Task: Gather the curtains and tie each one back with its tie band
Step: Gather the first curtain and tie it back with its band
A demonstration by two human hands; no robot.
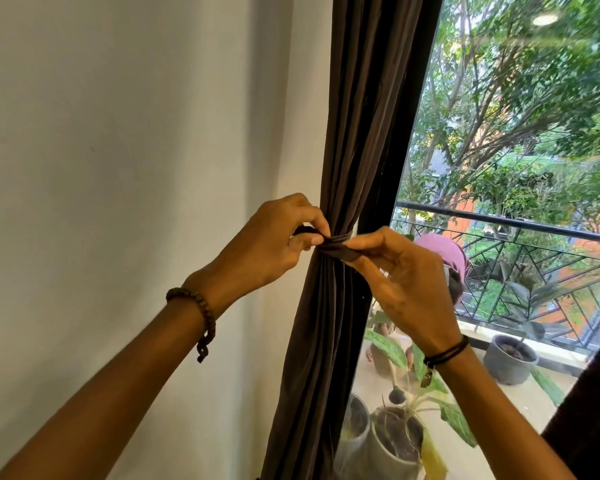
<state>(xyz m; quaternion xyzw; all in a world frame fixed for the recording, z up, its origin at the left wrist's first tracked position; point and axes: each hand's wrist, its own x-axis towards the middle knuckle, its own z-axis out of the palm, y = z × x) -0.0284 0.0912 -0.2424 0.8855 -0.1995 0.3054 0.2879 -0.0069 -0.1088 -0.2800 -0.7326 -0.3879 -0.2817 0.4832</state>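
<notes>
Brown curtain [343, 140] is gathered, left hand [264, 247] and right hand [406, 282] each pinching a band [336, 245] end; next, probably knot them snugly.

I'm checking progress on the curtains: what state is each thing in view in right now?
curtain: gathered into a bunch, cinched at mid-height by the band.
tie band: wrapped round the curtain, both ends held, no finished knot visible.
left hand: pinches one end of the tie band.
right hand: pinches the other end.
window: glass uncovered beside the curtain.
</notes>
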